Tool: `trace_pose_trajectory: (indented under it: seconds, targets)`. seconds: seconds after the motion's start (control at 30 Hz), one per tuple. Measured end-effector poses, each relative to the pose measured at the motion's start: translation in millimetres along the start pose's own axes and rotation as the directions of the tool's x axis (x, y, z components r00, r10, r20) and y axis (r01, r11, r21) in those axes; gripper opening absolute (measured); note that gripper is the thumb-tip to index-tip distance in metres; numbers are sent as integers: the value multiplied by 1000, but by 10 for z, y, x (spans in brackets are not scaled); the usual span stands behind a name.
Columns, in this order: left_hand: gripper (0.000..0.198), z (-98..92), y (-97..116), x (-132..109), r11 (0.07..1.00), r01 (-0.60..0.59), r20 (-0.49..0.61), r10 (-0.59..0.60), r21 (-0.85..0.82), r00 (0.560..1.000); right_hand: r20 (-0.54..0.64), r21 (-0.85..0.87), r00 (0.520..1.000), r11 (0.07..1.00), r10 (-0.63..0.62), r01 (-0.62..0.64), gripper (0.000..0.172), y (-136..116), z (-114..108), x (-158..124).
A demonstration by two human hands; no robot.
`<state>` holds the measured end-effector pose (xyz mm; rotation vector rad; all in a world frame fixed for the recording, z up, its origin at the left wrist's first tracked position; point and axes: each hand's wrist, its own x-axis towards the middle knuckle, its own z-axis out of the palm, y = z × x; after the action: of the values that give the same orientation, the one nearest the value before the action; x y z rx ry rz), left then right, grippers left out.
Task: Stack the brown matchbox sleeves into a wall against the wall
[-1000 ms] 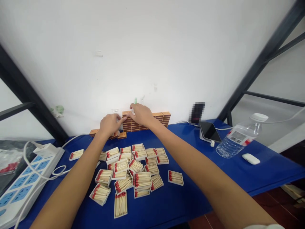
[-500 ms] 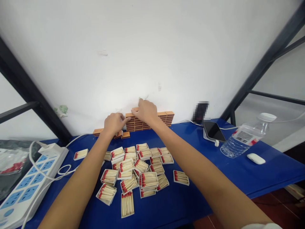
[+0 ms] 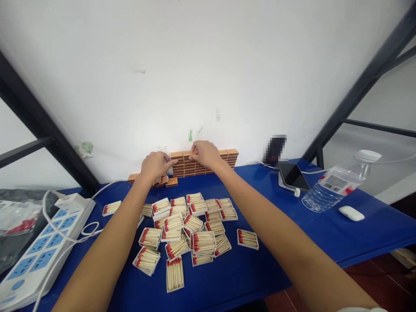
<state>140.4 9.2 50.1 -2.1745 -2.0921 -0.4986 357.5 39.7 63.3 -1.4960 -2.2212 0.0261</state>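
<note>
Forearms [image 3: 107, 242] enter at the lower edge and are cut off there; a scrap of pale sleeve [image 3: 359, 309] shows at right. Power strip [image 3: 48, 251] at left: near end cut off by the frame. Match trays [image 3: 203, 242] lie overlapping on the blue counter [image 3: 234, 275]; lower ones are mostly covered, and one or more beside the left forearm are partly hidden. Beyond, loose boxes [image 3: 172, 182] are partly hidden by the left wrist. Left hand [image 3: 155, 166]: thumb extended onto the left end of the box stack [image 3: 195, 169], partly parted from the fingers; grip cannot be told. Right hand [image 3: 207, 154]: thumb and forefinger bent close together at the stack's top edge; whether a box is pinched cannot be told. The stack stands at the wall [image 3: 182, 86], its middle partly covered by the right hand and wrist. Dark object [image 3: 274, 149] at right: pixelated, unreadable.
</note>
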Motion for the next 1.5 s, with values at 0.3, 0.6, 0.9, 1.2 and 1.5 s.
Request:
trace_pose_trajectory:
  seconds: [0.3,0.6,0.9,1.2,1.5]
  targets:
    - [56,-37,-37,7,994,-81,1,81,-72,997,-71,-51,995,997,-68,65,27,10,56,-18]
    - [59,-492,-702,33,999,-5,398,18,-35,917,213,-8,841,860,-497,510,18,-477,259,-293]
    - [102,-273,-1035,-93,942,319,652,-307,104,694,381,-192,843,860,-379,473,41,-925,606,-177]
    - [69,-170,-987,-120,975,224,662,-174,10,729,403,-154,844,882,-354,444,39,-1009,686,-112]
    - [54,-120,-953,-136,981,170,674,-66,-91,736,373,-74,848,899,-376,431,49,-1012,727,-139]
